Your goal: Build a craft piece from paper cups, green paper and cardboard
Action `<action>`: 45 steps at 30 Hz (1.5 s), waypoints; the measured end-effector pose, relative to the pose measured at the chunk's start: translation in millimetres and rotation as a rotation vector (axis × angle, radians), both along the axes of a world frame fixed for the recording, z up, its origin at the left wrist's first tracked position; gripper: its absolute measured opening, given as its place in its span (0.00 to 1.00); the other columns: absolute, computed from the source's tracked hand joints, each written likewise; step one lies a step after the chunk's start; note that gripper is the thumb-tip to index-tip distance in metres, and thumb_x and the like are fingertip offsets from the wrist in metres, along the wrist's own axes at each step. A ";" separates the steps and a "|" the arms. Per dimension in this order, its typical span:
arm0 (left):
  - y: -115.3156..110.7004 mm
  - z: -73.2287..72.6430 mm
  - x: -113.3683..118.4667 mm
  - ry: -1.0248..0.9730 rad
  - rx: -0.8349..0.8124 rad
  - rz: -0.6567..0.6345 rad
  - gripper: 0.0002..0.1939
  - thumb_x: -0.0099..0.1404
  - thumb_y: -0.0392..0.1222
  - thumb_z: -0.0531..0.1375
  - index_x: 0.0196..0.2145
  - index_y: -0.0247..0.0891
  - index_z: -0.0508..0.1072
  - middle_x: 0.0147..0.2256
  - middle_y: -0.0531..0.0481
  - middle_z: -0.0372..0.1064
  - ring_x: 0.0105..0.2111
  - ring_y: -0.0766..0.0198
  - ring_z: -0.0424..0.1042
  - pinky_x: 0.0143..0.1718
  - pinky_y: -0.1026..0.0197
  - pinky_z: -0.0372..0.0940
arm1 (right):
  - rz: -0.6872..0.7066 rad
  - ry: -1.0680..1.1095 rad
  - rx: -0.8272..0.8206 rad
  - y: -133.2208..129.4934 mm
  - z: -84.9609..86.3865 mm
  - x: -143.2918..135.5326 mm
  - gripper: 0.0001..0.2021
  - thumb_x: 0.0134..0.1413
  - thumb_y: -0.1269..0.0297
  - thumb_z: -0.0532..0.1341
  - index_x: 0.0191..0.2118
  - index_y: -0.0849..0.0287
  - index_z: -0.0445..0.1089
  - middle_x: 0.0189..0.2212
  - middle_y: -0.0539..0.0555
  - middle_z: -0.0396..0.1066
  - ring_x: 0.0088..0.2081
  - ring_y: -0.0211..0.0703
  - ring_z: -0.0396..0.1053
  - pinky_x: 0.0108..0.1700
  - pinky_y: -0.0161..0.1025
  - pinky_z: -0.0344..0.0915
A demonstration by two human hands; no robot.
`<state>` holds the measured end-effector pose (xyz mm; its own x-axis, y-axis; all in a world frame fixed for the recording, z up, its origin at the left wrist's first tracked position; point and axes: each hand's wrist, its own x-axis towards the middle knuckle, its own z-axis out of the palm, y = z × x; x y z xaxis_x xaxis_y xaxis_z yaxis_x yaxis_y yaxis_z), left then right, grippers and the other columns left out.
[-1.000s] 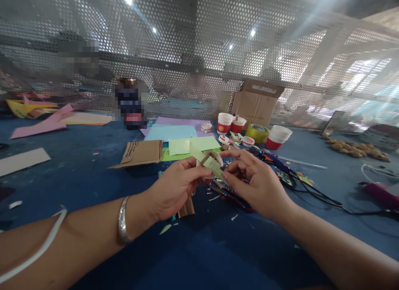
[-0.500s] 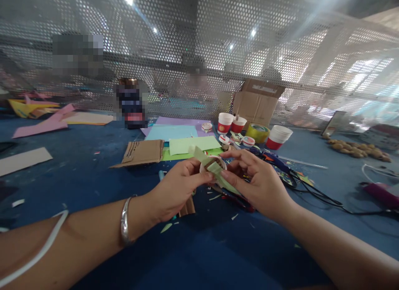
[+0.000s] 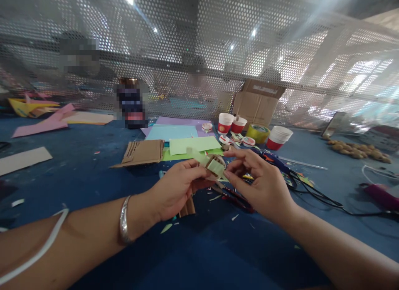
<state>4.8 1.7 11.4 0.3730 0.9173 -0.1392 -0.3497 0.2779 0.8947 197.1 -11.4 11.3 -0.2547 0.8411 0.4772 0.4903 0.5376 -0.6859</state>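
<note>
My left hand (image 3: pixel 179 186) is closed on a small round whitish piece (image 3: pixel 213 177), perhaps the cut bottom of a paper cup, with brown cardboard in it. A pale green paper strip (image 3: pixel 216 167) lies across this piece, one end sticking up to the upper left. At the right side, my right hand (image 3: pixel 260 179) pinches the strip's edge between thumb and fingers. Below the hands lie red-handled scissors (image 3: pixel 238 198), partly hidden, and a bit of corrugated cardboard (image 3: pixel 187 206).
Green paper sheets (image 3: pixel 195 145) and a cardboard piece (image 3: pixel 143 152) lie ahead. Paper cups (image 3: pixel 279 137), yellow tape (image 3: pixel 258 133) and a blue glue gun (image 3: pixel 276 160) with its cord stand or lie to the right. A perforated metal screen (image 3: pixel 174 53) rises behind.
The round piece has tilted, so the cardboard and the green strip across it show more. My right fingers have shifted slightly at the strip's right edge.
</note>
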 end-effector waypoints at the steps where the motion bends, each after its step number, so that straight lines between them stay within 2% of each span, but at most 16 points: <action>1: 0.1 0.0 -0.1 0.015 0.005 -0.005 0.06 0.57 0.29 0.64 0.31 0.32 0.82 0.34 0.46 0.79 0.36 0.66 0.74 0.41 0.66 0.70 | -0.001 -0.013 0.011 -0.6 0.5 -0.1 0.18 0.58 0.72 0.63 0.54 0.53 0.69 0.34 0.48 0.75 0.34 0.37 0.73 0.39 0.35 0.69; 4: -1.4 2.8 -0.7 0.024 0.020 -0.014 0.10 0.57 0.28 0.64 0.37 0.34 0.81 0.37 0.47 0.79 0.36 0.66 0.74 0.40 0.65 0.71 | -0.007 -0.036 0.015 -2.1 1.8 -0.2 0.17 0.58 0.72 0.63 0.53 0.53 0.70 0.33 0.48 0.75 0.34 0.37 0.73 0.39 0.35 0.69; 7: -5.5 7.8 -2.3 0.008 0.038 -0.011 0.27 0.56 0.29 0.67 0.54 0.45 0.75 0.42 0.51 0.78 0.36 0.65 0.75 0.37 0.63 0.71 | -0.010 -0.023 0.025 -3.3 3.2 0.2 0.15 0.59 0.70 0.63 0.51 0.54 0.70 0.33 0.48 0.75 0.33 0.37 0.73 0.39 0.35 0.70; 9: -8.2 9.7 -3.8 0.007 0.067 -0.042 0.34 0.56 0.30 0.69 0.59 0.50 0.70 0.44 0.51 0.77 0.37 0.65 0.75 0.37 0.63 0.71 | -0.007 -0.001 0.039 -3.6 4.5 0.4 0.14 0.59 0.70 0.63 0.51 0.55 0.70 0.33 0.49 0.75 0.32 0.36 0.73 0.38 0.35 0.70; 15: -7.1 4.2 -7.1 0.001 0.209 -0.157 0.30 0.55 0.32 0.72 0.55 0.44 0.72 0.42 0.51 0.76 0.43 0.65 0.73 0.47 0.64 0.67 | -0.003 0.004 0.074 -3.5 7.3 1.0 0.12 0.59 0.70 0.62 0.49 0.55 0.72 0.32 0.49 0.75 0.32 0.37 0.73 0.37 0.35 0.71; 20: -4.3 3.5 -7.0 0.147 0.326 -0.085 0.30 0.52 0.33 0.73 0.52 0.41 0.73 0.47 0.48 0.75 0.48 0.60 0.73 0.50 0.59 0.66 | 0.007 -0.107 0.184 -3.7 7.7 3.5 0.10 0.62 0.67 0.62 0.48 0.54 0.74 0.39 0.53 0.76 0.41 0.43 0.74 0.45 0.41 0.70; 25: -5.8 4.7 -4.7 0.226 0.365 -0.112 0.30 0.51 0.33 0.73 0.52 0.41 0.74 0.43 0.48 0.78 0.43 0.58 0.76 0.46 0.58 0.69 | 0.080 -0.198 0.230 -2.6 7.7 4.6 0.10 0.63 0.67 0.62 0.49 0.54 0.75 0.42 0.56 0.76 0.45 0.46 0.73 0.48 0.44 0.70; 28: -6.3 2.5 -5.0 0.282 0.389 -0.076 0.32 0.51 0.35 0.73 0.54 0.42 0.74 0.42 0.49 0.78 0.42 0.57 0.76 0.44 0.57 0.69 | 0.104 -0.236 0.224 -1.5 7.3 4.4 0.12 0.61 0.66 0.64 0.50 0.56 0.75 0.43 0.57 0.76 0.46 0.47 0.73 0.49 0.45 0.70; 33: -6.2 -3.0 -9.3 0.437 0.498 -0.008 0.36 0.49 0.39 0.75 0.56 0.44 0.75 0.33 0.50 0.77 0.42 0.52 0.75 0.43 0.55 0.68 | 0.123 -0.280 0.246 0.6 6.9 5.5 0.12 0.59 0.63 0.66 0.49 0.55 0.76 0.44 0.57 0.76 0.46 0.48 0.73 0.49 0.46 0.71; 37: -6.1 -6.7 -11.1 0.413 0.531 -0.017 0.37 0.48 0.39 0.75 0.56 0.45 0.75 0.38 0.47 0.77 0.41 0.53 0.75 0.41 0.57 0.68 | 0.135 -0.281 0.283 1.0 6.3 6.2 0.12 0.58 0.62 0.67 0.47 0.55 0.77 0.44 0.58 0.76 0.47 0.48 0.74 0.50 0.46 0.71; 41: -3.4 -8.4 -10.3 0.421 0.526 -0.051 0.33 0.55 0.42 0.72 0.58 0.47 0.73 0.43 0.48 0.76 0.39 0.58 0.74 0.42 0.58 0.68 | 0.146 -0.261 0.307 -1.3 8.2 5.9 0.10 0.62 0.67 0.63 0.47 0.56 0.77 0.45 0.57 0.77 0.46 0.47 0.75 0.50 0.45 0.71; 45: 1.3 -8.7 -10.0 0.360 0.474 -0.091 0.29 0.58 0.40 0.69 0.57 0.46 0.71 0.45 0.49 0.75 0.44 0.58 0.73 0.46 0.59 0.67 | 0.135 -0.170 0.270 -0.3 9.7 7.1 0.08 0.64 0.69 0.60 0.42 0.56 0.77 0.43 0.56 0.77 0.47 0.46 0.74 0.51 0.45 0.70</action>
